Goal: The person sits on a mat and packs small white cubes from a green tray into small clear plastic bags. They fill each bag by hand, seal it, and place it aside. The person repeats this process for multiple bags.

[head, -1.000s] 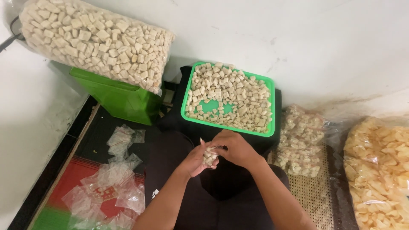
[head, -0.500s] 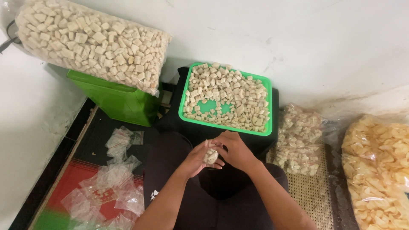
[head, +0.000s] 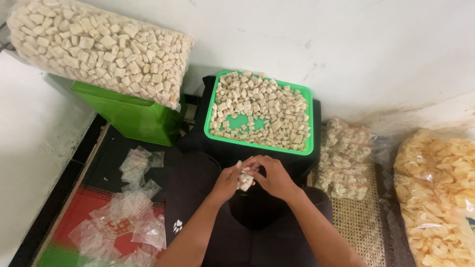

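Observation:
My left hand (head: pixel 226 182) and my right hand (head: pixel 273 177) meet over my lap, both closed on a small clear bag of pale cracker cubes (head: pixel 244 180). Just beyond them a green tray (head: pixel 261 147) holds several loose pale cubes, with bare green patches near its middle. The tray rests on a black box. My fingers hide most of the small bag.
A large clear sack of the same cubes (head: pixel 99 44) lies on a green bin (head: pixel 129 116) at the left. Empty small plastic bags (head: pixel 128 217) litter the mat at lower left. Filled small bags (head: pixel 344 158) pile at the right, beside a big bag of yellow chips (head: pixel 440 193).
My hands have stayed together over my lap, fingers shifting slightly on the small bag. The view has dipped a little toward the tray.

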